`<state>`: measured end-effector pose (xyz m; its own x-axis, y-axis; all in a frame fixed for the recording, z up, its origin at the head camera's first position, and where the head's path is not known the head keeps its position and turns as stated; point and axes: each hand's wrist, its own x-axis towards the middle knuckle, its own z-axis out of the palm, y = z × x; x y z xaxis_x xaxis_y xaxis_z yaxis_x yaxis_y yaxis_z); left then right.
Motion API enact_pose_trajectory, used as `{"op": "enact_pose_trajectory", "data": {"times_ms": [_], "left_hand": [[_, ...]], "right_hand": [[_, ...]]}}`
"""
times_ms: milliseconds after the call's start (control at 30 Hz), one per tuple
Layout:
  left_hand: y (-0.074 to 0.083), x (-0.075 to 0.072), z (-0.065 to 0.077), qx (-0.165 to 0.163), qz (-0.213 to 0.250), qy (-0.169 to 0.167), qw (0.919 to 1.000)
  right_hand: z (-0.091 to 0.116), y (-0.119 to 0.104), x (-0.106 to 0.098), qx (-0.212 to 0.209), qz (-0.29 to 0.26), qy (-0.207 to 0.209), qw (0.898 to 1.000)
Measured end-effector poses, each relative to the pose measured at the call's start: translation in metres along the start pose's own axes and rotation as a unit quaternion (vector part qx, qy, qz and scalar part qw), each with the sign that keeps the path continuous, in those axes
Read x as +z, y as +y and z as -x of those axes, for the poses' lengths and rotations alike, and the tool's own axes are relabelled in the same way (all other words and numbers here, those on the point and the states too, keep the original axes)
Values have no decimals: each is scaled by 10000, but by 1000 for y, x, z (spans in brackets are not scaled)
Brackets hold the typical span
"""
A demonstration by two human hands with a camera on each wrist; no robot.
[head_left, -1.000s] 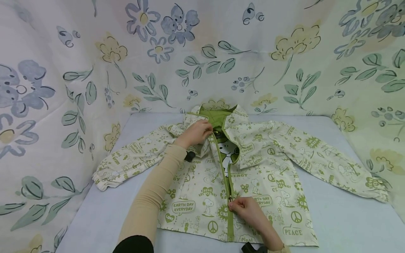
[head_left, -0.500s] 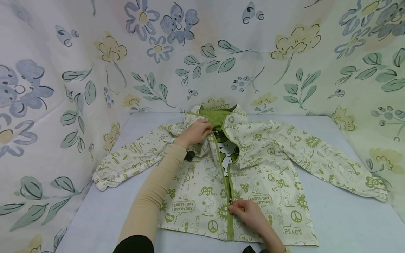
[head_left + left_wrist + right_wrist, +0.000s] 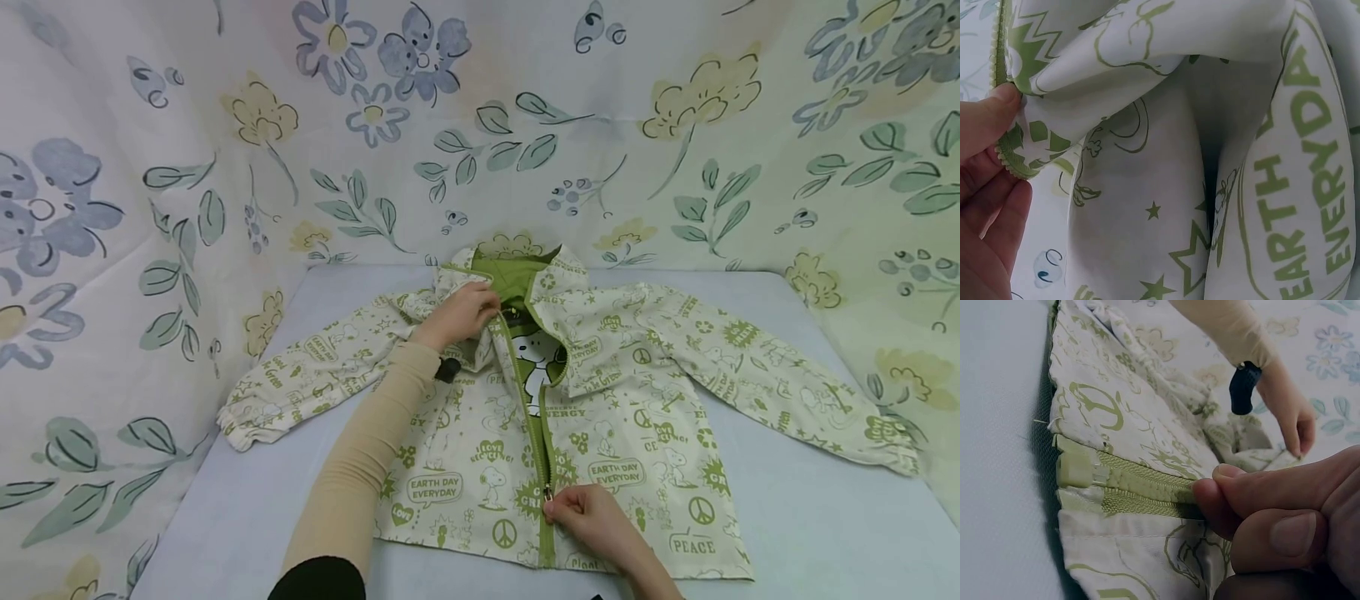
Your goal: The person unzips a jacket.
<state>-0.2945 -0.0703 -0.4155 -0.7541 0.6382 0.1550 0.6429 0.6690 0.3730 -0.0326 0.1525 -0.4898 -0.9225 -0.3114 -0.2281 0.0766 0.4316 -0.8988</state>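
A white hooded jacket [image 3: 660, 417] with green print lies front up, its sleeves spread to both sides. The zipper [image 3: 538, 442] is parted from the collar down to low on the front, and a green lining with a cartoon dog [image 3: 534, 358] shows through the gap. Near the collar my left hand [image 3: 461, 317] pinches the left zipper edge [image 3: 1005, 122] between thumb and fingers, lifting the fabric into folds. My right hand [image 3: 596, 521] pinches the zipper pull [image 3: 548, 494] low on the front. In the right wrist view, closed teeth [image 3: 1141, 484] run below those fingertips to the bottom stop [image 3: 1075, 470].
The jacket lies on a white-covered table [image 3: 832, 533]. Behind and beside it hangs a floral cloth [image 3: 480, 125]. The left sleeve end [image 3: 251, 425] and right sleeve end [image 3: 896, 450] lie near the table's sides.
My right hand has moved a little down the jacket front with the zipper pull, so the zipper is parted slightly lower. My left hand keeps its hold near the collar.
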Motion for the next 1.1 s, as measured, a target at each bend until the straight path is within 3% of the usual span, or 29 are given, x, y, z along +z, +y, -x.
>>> {"op": "enact_pose_trajectory", "data": {"times_ms": [133, 267, 333, 400, 500, 633, 733, 900, 1100], "left_hand": [[-1, 1, 2, -105, 56, -56, 9999], [-2, 4, 6, -166, -175, -233, 9994], [-1, 7, 9, -44, -373, -294, 9989], [2, 11, 11, 261, -566, -280, 9977], [11, 19, 15, 1043, -919, -110, 9902], [28, 33, 20, 2219, -1129, 233, 9682], [43, 46, 27, 2817, -999, 279, 9539], [71, 65, 43, 3439, -452, -355, 9372], [87, 82, 56, 3678, -293, -1227, 9213]], "right_hand": [[1, -1, 0, -43, 37, -30, 10000], [0, -1, 1, -29, 22, -56, 10000], [0, -1, 1, -7, 25, -69, 10000], [1, 0, 2, 20, 41, -77, 10000], [1, 0, 2, 42, 69, -76, 9999], [0, -1, 1, 54, 16, -102, 9999], [0, -1, 1, 50, -22, -137, 9999], [1, -1, 0, 8, -93, -158, 9998], [2, 1, -2, -4, -166, -210, 9996]]}}
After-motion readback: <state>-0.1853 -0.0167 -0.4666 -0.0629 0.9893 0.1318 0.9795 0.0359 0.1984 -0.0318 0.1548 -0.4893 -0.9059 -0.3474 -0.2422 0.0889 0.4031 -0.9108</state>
